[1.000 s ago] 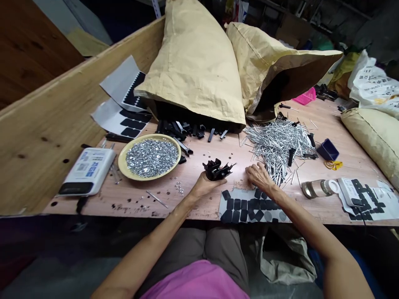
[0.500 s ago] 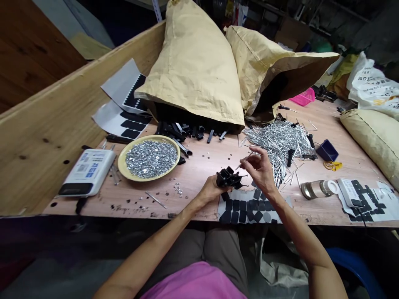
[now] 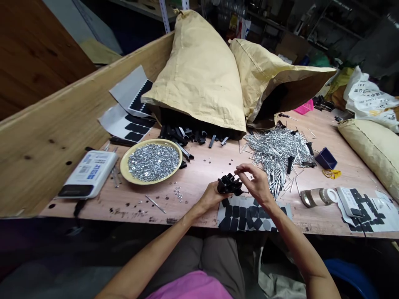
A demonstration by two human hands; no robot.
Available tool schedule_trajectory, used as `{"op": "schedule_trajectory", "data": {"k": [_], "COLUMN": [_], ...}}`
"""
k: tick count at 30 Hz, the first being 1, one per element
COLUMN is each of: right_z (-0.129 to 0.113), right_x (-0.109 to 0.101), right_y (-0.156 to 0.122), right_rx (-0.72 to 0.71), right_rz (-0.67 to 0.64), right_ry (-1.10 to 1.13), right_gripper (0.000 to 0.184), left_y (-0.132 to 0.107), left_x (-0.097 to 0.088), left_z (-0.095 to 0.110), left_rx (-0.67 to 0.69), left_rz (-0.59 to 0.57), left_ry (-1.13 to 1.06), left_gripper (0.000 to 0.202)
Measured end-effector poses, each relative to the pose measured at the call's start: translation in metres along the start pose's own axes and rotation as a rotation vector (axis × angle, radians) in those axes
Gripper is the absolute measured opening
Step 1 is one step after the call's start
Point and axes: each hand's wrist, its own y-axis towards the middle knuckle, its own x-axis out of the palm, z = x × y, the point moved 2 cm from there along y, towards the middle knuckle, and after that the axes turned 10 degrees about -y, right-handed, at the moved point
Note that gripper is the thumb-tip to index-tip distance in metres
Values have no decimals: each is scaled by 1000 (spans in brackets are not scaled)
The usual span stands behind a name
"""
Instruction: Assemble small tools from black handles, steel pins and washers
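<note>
My left hand is closed around a bunch of black plastic parts, held just above the front of the table. Pinched at the parts' upper right side, my right hand has thumb and forefinger together on a thin metal pin, mostly hidden by the fingers and the black parts. Behind the right hand lies a heap of silvery metal pins with a few black pieces among them. Beneath both hands is a backing sheet bearing black adhesive pads.
A yellow dish full of small metal nuts or washers stands left, beside a white power bank. Large paper sacks lie behind, black parts spilling out. To the right are a glass jar, a dark blue box and another sack.
My right hand has moved left and down, bringing the pin from beside the black parts onto them. My left hand keeps its hold. The camera view has tilted up slightly.
</note>
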Motion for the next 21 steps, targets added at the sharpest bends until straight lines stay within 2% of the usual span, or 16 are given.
{"op": "schedule_trajectory", "data": {"k": [4,8,11,13,16,18,21], "right_z": [-1,-3,5,21,56,76,90], "right_x": [-1,3,7,5,7,18,45], "right_y": [7,9,13,22,45,62,81], "right_rx": [-87,-151,-179,-93,201,372,493], "right_rz": [-142,-152,-227,-219,-191,-288,-450], "right_ry": [-34,-124,-96,-116,-329,-547,-753], "right_gripper": [14,19,22,25,26,29,30], "left_y": [2,5,10,12,12,10,7], "left_x": [0,0,2,2,1,-1,-3], "left_z": [-3,3,9,11,16,21,27], "left_rx": [18,133,207,202,227,263,315], "left_rz": [10,95,140,170,178,169,141], "left_ry": [0,17,31,21,-16,-35,-51], "left_gripper": [16,11,16,12,7,7,8]}}
